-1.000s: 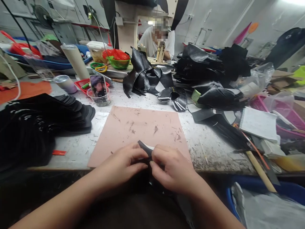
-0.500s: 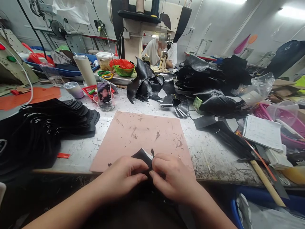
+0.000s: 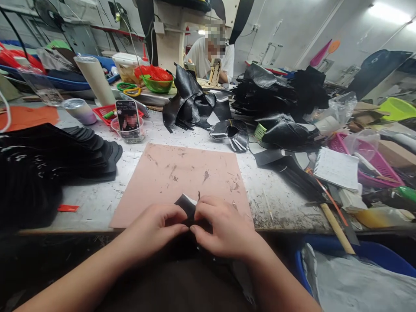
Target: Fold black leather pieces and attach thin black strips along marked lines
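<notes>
At the near edge of the pink board (image 3: pixel 182 173), my 2 hands face each other over a small black piece (image 3: pixel 184 209) with a white edge. My left hand (image 3: pixel 152 225) pinches its left side between thumb and curled fingers (image 3: pixel 173 211); my right hand (image 3: pixel 227 225) pinches it just beside, the thumb tips nearly meeting. Where the black material runs down below the worktop (image 3: pixel 286 197) edge, it is too dark for me to tell its shape. To the left lies a fanned stack of black pieces (image 3: pixel 81 151), with a red strip (image 3: pixel 68 208) near it. Beyond the board's far left corner, a phone (image 3: pixel 128 116) stands tilted in a clear tub (image 3: pixel 133 136), and a white tumbler (image 3: pixel 95 80) is farther back. Past the board's far edge I have a curled black bundle (image 3: pixel 230 132) with white edges and, behind it, a heap of glossy black pieces (image 3: pixel 195 102). On the right are a spiral notebook (image 3: pixel 336 168) and a pink basket (image 3: pixel 386 173), with a wooden handle (image 3: pixel 337 229) sticking out over the near edge above a blue bin (image 3: pixel 373 249). At the far side, 1 person (image 3: pixel 198 54) in a white shirt leans over.
</notes>
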Demonstrator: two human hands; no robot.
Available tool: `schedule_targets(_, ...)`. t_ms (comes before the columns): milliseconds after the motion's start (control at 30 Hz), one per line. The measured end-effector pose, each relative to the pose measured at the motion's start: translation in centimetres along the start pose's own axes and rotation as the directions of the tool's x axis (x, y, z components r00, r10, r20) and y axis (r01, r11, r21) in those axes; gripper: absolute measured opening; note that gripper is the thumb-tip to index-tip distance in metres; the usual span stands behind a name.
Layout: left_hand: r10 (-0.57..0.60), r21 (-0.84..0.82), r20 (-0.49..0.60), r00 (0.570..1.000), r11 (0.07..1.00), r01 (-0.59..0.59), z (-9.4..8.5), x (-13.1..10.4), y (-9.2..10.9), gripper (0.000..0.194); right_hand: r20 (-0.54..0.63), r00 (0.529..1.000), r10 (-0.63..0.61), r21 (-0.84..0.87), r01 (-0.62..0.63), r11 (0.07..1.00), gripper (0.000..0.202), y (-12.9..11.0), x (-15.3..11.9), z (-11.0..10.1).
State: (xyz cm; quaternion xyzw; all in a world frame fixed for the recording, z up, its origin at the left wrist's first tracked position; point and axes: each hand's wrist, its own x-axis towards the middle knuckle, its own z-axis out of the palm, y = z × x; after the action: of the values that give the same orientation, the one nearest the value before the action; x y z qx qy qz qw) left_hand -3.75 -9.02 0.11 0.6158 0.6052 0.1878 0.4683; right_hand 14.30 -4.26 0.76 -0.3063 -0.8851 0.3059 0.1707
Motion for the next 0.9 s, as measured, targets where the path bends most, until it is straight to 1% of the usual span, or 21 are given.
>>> schedule_targets(100,-0.015,-0.004,0.020,1.000,1.000,0.015,-0.1,0.0,-0.1,0.020,0.031,0.999,-0.020,0.042,0.019,0.999,0.010,0.1,0.1,-0.1)
schedule_targets(200,-0.019,-0.026,0.052,0.998,0.999,0.021,-0.2,-0.1,0.0,0.020,0.068,0.998,-0.013,0.074,0.008,0.997,0.011,0.2,0.3,-0.1)
schedule_targets(333,-0.018,-0.069,0.086,0.996,0.997,0.024,-0.3,0.0,0.3,0.021,0.058,0.997,0.056,0.108,-0.062,0.992,0.012,0.1,0.5,0.0)
schedule_targets(433,-0.020,-0.041,0.110,0.994,0.999,0.024,-0.4,0.2,0.3,0.021,0.058,0.992,0.109,0.100,-0.114,0.988,0.012,0.1,0.7,0.2)
schedule_targets(533,0.012,0.016,0.122,0.993,1.000,-0.014,-0.7,0.5,0.3,0.019,0.073,0.987,0.141,0.068,-0.146,0.987,0.009,0.0,0.7,0.3)
schedule_targets(633,0.074,0.027,0.080,0.994,0.997,-0.076,-0.8,0.7,0.2,0.015,0.055,0.986,0.158,0.027,-0.159,0.987,0.008,-0.1,0.6,0.5)
schedule_targets(700,0.057,0.006,0.029,0.998,0.998,-0.057,-0.8,0.8,0.0,0.017,-0.030,0.989,0.142,0.002,-0.142,0.990,0.008,-0.2,0.5,1.0)
schedule_targets(767,-0.005,-0.043,-0.007,1.000,0.999,0.005,-0.7,0.8,-0.1,0.020,-0.185,0.980,0.079,-0.042,-0.088,0.995,0.009,-0.1,0.3,2.0)
schedule_targets(833,-0.047,-0.083,-0.033,0.998,0.996,0.044,-0.4,0.7,-0.2,0.020,-0.354,0.934,-0.046,-0.145,-0.006,0.989,0.012,-0.1,0.1,3.1)
schedule_targets(867,-0.051,-0.090,-0.048,0.998,0.995,0.046,-0.3,0.7,-0.3,0.019,-0.406,0.905,-0.128,-0.213,0.043,0.976,0.014,-0.1,0.1,3.7)
schedule_targets(900,-0.042,-0.084,-0.068,0.997,0.996,0.037,-0.2,0.7,-0.3,0.017,-0.427,0.881,-0.203,-0.272,0.089,0.958,0.017,-0.1,0.1,4.1)
